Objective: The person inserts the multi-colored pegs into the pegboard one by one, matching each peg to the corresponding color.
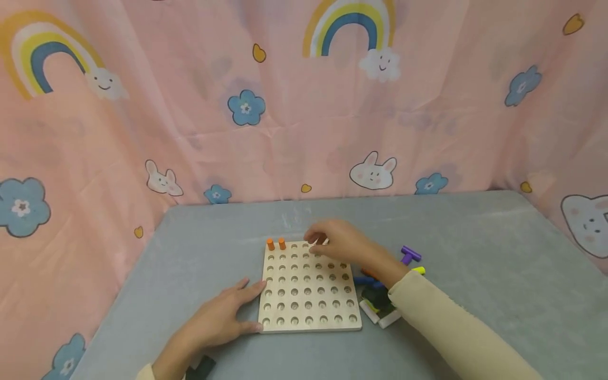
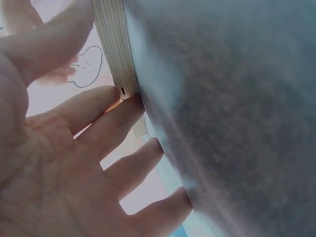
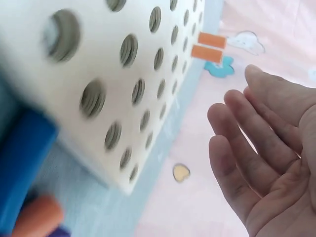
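Head view: the left hand (image 1: 227,316), fingers spread, braced the holed board (image 1: 287,285) on the desk (image 1: 199,253), seemingly to steady it, while the empty right hand (image 1: 341,241), thumb apart, hovered near two orange pegs (image 1: 282,244).

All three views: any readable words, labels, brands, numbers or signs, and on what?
No readable text in any view.
Square light wooden board with round holes: none; small dark mark on its edge too small to make out.
Pink fabric curtain: printed pictures, no lettering.
Two orange cylindrical pegs: none visible.
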`<state>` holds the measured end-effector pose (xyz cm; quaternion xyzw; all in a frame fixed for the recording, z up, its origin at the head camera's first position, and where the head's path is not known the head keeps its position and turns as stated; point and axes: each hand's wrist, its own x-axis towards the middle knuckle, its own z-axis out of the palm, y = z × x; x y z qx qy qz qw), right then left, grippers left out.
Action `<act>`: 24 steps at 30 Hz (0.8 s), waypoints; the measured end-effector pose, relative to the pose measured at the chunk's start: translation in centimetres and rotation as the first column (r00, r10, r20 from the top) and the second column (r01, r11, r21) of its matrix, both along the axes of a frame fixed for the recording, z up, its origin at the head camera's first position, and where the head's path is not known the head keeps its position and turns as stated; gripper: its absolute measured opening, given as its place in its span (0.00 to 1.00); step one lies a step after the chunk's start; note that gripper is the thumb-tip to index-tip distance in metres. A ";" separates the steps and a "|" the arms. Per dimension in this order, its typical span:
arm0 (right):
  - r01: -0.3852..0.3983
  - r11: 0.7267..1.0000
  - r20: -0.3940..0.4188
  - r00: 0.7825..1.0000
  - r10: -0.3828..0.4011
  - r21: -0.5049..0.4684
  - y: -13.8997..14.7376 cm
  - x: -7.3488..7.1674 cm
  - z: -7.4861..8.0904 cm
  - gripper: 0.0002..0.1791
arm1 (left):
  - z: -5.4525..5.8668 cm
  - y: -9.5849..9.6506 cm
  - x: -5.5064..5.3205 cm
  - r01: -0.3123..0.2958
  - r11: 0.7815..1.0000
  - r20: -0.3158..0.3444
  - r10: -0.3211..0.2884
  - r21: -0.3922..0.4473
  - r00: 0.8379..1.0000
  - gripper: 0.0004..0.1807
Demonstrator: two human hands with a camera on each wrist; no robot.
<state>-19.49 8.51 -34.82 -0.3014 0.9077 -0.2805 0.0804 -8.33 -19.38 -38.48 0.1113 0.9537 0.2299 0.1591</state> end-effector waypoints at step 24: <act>0.161 0.987 -0.021 0.987 -0.160 0.027 10.6 5.2 -1.8 0.14 | 0.1 0.2 -0.1 -0.011 1.000 0.000 0.011 -0.004 1.000 0.48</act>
